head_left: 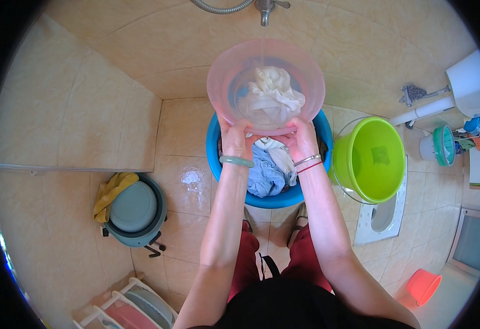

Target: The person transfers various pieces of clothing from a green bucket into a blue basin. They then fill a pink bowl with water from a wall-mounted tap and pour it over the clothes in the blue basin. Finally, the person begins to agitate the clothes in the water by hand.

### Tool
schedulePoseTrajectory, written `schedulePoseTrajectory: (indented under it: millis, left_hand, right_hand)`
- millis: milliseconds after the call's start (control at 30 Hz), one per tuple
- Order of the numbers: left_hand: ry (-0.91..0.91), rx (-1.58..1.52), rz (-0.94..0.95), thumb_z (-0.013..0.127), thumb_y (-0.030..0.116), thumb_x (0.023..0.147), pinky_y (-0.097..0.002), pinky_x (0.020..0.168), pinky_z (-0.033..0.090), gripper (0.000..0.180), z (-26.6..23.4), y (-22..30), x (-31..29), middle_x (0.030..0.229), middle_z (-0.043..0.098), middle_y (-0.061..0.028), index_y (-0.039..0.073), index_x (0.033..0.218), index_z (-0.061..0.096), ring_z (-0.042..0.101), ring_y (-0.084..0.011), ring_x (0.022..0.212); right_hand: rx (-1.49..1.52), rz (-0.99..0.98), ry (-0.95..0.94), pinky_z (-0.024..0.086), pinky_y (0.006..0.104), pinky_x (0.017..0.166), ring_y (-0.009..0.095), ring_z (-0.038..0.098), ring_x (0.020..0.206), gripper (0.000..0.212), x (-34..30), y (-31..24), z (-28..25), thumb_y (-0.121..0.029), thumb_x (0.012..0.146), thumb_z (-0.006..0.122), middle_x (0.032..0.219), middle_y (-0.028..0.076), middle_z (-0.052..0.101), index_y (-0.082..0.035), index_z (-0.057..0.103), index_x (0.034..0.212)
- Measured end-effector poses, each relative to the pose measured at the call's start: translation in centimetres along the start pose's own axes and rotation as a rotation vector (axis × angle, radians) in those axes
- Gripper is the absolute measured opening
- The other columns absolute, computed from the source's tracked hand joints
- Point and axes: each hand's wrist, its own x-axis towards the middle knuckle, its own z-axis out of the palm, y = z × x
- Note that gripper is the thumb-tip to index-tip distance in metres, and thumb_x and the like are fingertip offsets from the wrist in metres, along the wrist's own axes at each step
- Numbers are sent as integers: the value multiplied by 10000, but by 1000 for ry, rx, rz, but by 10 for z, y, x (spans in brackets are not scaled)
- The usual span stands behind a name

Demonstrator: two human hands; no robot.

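Observation:
Both my hands are closed on the near rim of a translucent pink basin (216,90). My left hand (235,140) grips it left of the middle, my right hand (302,141) a little to the right. Inside the basin a bunched white cloth (275,88) lies partly in water. A thin stream falls into it from the metal tap (265,13) above. Below stands a large blue tub (215,151), its far part hidden by the basin. In the tub lie a light blue garment (267,171), a white cloth (280,155) and some darker fabric at the sides.
A lime green bucket (358,164) stands right of the tub, beside a squat toilet (363,233). At left is a grey-green basin (133,208) with a yellow cloth (111,194). A white rack (122,299) holds basins; a small red bucket (424,286) sits lower right. The floor tiles look wet.

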Motion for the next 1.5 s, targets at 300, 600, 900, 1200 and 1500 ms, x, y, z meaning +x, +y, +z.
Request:
schedulePoseTrajectory:
  millis: [300,600,900,1200,1500]
  left_hand:
    - [-4,-3,-7,463,-52,724,-554,771,513,862,0,2,0,1270,424,-118,304,1431,123,533,-358,1065]
    - [17,-5,-10,468,-56,718,-555,786,511,853,1,2,1,1266,422,-117,285,1427,140,521,-351,1081]
    - [15,-7,-16,466,-58,719,-550,780,511,868,1,2,2,1254,438,-128,300,1432,124,541,-352,1051]
    - [5,2,-9,464,-56,722,-542,781,512,878,2,2,0,1263,436,-131,312,1436,109,553,-352,1032]
    - [9,-4,-2,468,-56,723,-543,764,521,848,2,2,0,1245,447,-131,290,1428,148,558,-358,1027]
  right_hand:
    - [-12,-7,13,580,489,651,281,583,791,200,0,1,2,-10,730,476,859,90,461,6,462,929]
    - [-14,-13,3,583,481,645,265,574,769,193,2,1,1,-13,732,472,844,81,452,2,458,924]
    - [-13,-12,5,584,471,662,279,590,823,354,-1,-2,3,-9,717,472,907,99,489,12,456,1071]
    - [-7,-7,-7,578,472,668,293,604,804,340,-1,-1,2,-8,718,473,906,104,484,2,444,1056]
    - [10,-14,-5,573,484,679,295,599,805,308,-1,0,1,-6,720,478,890,95,469,3,440,1025]
